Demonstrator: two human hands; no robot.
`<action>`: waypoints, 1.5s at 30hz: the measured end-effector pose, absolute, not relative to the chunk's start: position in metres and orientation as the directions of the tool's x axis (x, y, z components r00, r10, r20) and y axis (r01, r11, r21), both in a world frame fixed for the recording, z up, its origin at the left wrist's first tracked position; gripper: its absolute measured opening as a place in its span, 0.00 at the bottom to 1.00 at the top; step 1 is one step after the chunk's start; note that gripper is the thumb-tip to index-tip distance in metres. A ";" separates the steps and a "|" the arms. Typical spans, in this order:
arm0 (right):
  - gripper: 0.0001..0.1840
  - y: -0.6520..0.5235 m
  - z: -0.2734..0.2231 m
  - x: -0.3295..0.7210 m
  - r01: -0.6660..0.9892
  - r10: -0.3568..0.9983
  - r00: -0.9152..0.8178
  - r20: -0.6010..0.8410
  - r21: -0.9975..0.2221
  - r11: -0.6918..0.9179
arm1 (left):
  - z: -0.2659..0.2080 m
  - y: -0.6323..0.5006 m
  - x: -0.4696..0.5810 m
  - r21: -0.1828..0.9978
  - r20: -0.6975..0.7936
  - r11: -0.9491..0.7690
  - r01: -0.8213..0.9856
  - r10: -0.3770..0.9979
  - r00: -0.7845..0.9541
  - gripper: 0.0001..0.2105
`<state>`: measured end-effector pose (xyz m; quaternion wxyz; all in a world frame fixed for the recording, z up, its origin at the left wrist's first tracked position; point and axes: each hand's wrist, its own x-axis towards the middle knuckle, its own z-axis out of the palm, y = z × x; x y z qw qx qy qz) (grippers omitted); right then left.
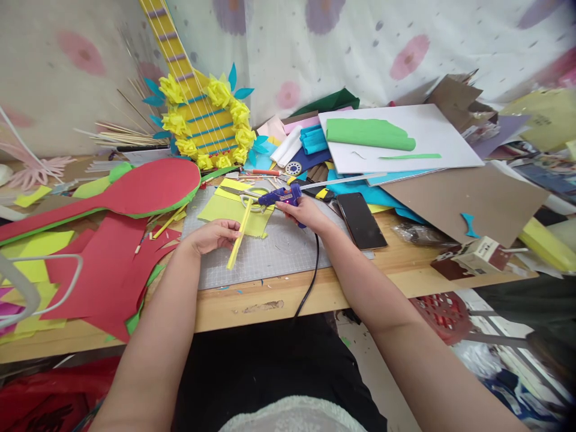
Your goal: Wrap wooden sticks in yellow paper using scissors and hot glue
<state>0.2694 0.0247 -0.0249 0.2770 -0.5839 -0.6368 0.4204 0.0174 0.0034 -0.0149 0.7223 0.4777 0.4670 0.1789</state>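
My right hand (pixel 300 211) is wrapped round a blue hot glue gun (pixel 279 195) with a long glue stick (pixel 335 180) out of its back end. The gun's nozzle points left, close to the top of a narrow yellow paper strip (pixel 240 237). Between thumb and fingers, my left hand (pixel 218 235) pinches that strip, which is tilted upright. Whether nozzle and strip touch, I cannot tell. Behind them, scissors (pixel 252 198) lie over a yellow paper sheet (pixel 213 210) on the grey cutting mat (pixel 288 258).
A black phone (pixel 361 220) lies right of the mat. Red paper (pixel 105 270) and a red paddle-shaped cutout (pixel 153 186) cover the left. A flower-trimmed paper guitar (pixel 211 129) stands behind. The gun's black cord (pixel 309 285) drops over the table's front edge. A drink carton (pixel 483 255) sits at right.
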 end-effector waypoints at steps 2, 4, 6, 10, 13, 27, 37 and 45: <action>0.23 0.023 -0.023 0.270 0.510 0.975 -0.174 -0.140 -0.860 -0.033 | -0.015 0.004 0.017 0.857 -0.503 0.481 0.184 0.703 0.503 0.08; 0.23 0.022 -0.021 0.270 0.506 0.973 -0.182 -0.142 -0.862 -0.031 | -0.016 0.004 0.017 0.857 -0.502 0.485 0.177 0.702 0.506 0.08; 0.23 0.021 -0.020 0.270 0.505 0.970 -0.195 -0.147 -0.862 -0.029 | -0.016 0.004 0.017 0.856 -0.501 0.486 0.174 0.700 0.508 0.08; 0.24 0.019 -0.018 0.270 0.525 0.961 -0.229 -0.153 -0.851 -0.010 | -0.015 0.003 0.017 0.856 -0.502 0.486 0.175 0.701 0.506 0.08; 0.25 0.017 -0.017 0.271 0.539 0.957 -0.245 -0.152 -0.842 0.004 | -0.015 0.003 0.017 0.856 -0.503 0.486 0.177 0.702 0.504 0.08; 0.24 0.007 -0.005 0.268 0.569 0.932 -0.314 -0.182 -0.822 0.031 | -0.017 0.004 0.017 0.855 -0.502 0.492 0.165 0.705 0.502 0.08; 0.25 0.004 0.000 0.269 0.600 0.914 -0.351 -0.206 -0.798 0.051 | -0.019 0.004 0.016 0.860 -0.493 0.487 0.153 0.714 0.498 0.08; 0.26 0.005 -0.008 0.271 0.557 0.877 -0.443 -0.188 -0.824 0.105 | -0.016 0.003 0.017 0.859 -0.495 0.494 0.136 0.728 0.474 0.08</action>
